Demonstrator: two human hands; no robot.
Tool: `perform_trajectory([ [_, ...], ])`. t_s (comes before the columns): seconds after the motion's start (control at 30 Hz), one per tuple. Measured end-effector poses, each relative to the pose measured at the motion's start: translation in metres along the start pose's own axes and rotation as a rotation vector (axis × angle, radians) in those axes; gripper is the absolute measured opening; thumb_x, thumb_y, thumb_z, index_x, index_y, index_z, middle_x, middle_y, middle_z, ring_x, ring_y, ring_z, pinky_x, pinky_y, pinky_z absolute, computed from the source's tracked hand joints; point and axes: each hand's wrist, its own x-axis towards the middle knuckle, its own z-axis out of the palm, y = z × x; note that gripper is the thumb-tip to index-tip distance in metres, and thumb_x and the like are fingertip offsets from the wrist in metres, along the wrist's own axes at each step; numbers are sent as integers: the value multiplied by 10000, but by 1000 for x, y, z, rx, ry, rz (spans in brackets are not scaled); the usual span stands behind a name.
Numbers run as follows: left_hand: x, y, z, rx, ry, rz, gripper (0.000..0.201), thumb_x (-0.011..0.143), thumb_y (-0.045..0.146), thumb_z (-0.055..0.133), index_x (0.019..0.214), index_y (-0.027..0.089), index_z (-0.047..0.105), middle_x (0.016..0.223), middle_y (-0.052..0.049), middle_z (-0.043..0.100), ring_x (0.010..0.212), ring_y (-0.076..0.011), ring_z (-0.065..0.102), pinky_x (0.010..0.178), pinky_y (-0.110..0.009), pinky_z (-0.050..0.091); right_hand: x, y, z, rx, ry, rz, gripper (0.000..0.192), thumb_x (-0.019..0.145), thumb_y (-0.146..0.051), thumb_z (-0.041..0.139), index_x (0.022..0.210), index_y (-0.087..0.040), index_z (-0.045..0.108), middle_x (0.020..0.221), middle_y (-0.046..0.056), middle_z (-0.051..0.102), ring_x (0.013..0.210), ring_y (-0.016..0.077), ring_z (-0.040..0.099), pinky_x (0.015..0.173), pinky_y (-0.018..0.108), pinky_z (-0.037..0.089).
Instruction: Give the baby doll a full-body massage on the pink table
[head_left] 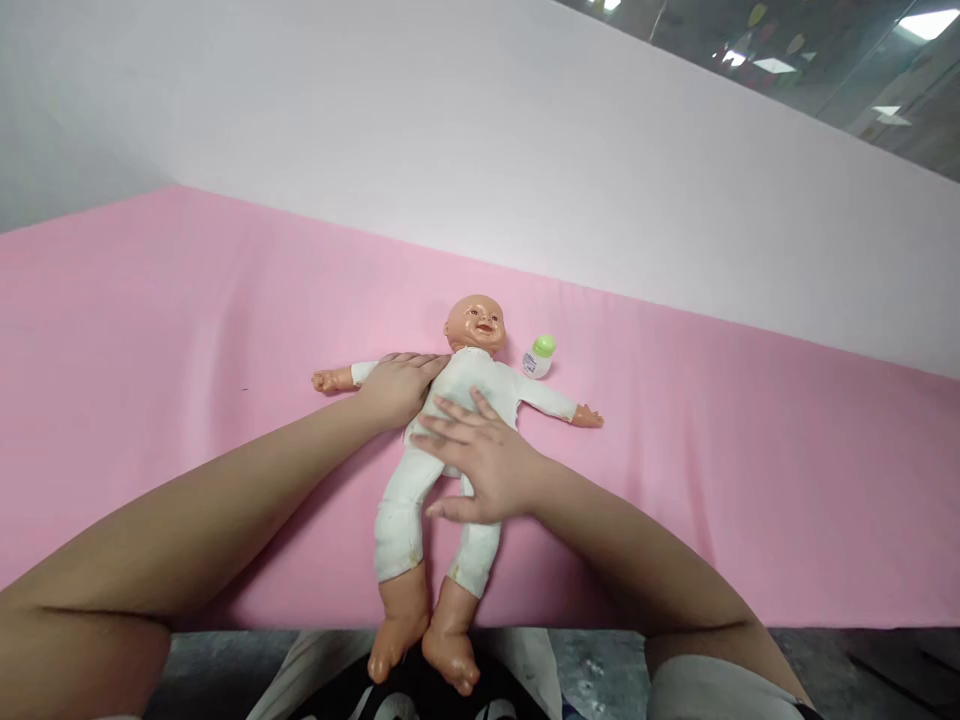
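Pink cloth (187,330) covered the table where the baby doll (457,400) lay face up. I saw my left hand (397,385) flat and open on its shoulder, my right hand (487,460) spread open on its belly. At two o'clock of its head stood a green-capped bottle (540,357).

Small white bottle (538,359) with green cap, lying on pink sheet (750,480) just beside doll's (457,400) shoulder: label carries bluish print, perhaps brand mark plus few lines of text, too small and blurred for me to read. No letters, numbers or signs legible on doll's white suit. Pink sheet and pale wall (480,130) behind it bear no print. Nothing readable near my hands. Ceiling area at upper right: coloured shapes only, no legible sign.
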Motion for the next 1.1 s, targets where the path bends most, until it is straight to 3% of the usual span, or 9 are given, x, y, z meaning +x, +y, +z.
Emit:
perform_trajectory([
  [0.1,1,1,1,24,-18,-20,616,1043,385,431,1632,221,499,1612,-96,592,1453,-327,576,1195,-500,404,0,31,3,-15,51,196,808,1022,-690,576,1657,-204,453,1778,148,318,1695,383,180,1343,710,-11],
  [0.2,1,2,3,25,3,-18,586,1060,364,409,1627,252,506,1606,-82,601,1444,-305,585,1197,-479,398,-2,59,7,-2,159,319,743,1080,-613,500,1680,-184,410,1798,148,273,1696,336,198,1372,615,140],
  [0.27,0,2,4,25,27,-19,580,1063,380,414,1619,251,515,1591,-87,615,1428,-305,599,1183,-472,407,-6,70,10,-2,261,404,749,1078,-595,505,1682,-166,398,1779,160,327,1665,329,295,1358,557,247],
  [0.4,-3,3,5,45,48,-17,599,1052,395,436,1623,228,510,1583,-102,620,1413,-326,609,1168,-481,417,-13,75,15,-91,381,551,681,1089,-554,479,1618,-125,479,1606,179,580,1505,333,520,1273,496,388],
  [0.57,-12,-2,6,88,41,-26,633,1069,400,380,1649,165,475,1630,-153,562,1455,-364,574,1204,-527,382,-32,79,15,-336,268,731,563,1122,-439,402,1524,-87,579,1485,198,675,1372,357,614,1191,500,418],
  [0.73,-32,-11,5,141,71,-26,648,1073,439,357,1630,146,512,1643,-203,530,1474,-422,545,1237,-601,312,-73,91,12,-462,214,779,528,1119,-368,385,1531,-99,575,1437,194,704,1289,356,655,1145,503,429],
  [0.9,-49,-36,1,199,103,-130,659,1055,467,386,1638,182,504,1630,-194,545,1487,-425,518,1248,-601,294,-114,111,-3,-299,199,854,612,1073,-474,506,1579,-131,527,1474,190,683,1339,363,639,1136,500,470],
  [1.0,-50,-58,-6,193,59,-225,691,1024,417,417,1676,190,433,1679,-171,492,1525,-410,470,1268,-600,267,-129,122,-17,-191,205,874,618,990,-472,638,1522,-161,593,1604,186,575,1484,376,523,1196,504,430],
  [1.1,-47,-83,-15,153,35,-313,707,992,475,467,1636,183,480,1674,-182,492,1541,-431,436,1256,-621,270,-136,129,-29,-76,208,852,460,950,-435,668,1353,-216,708,1442,146,691,1324,342,636,1088,465,494],
])
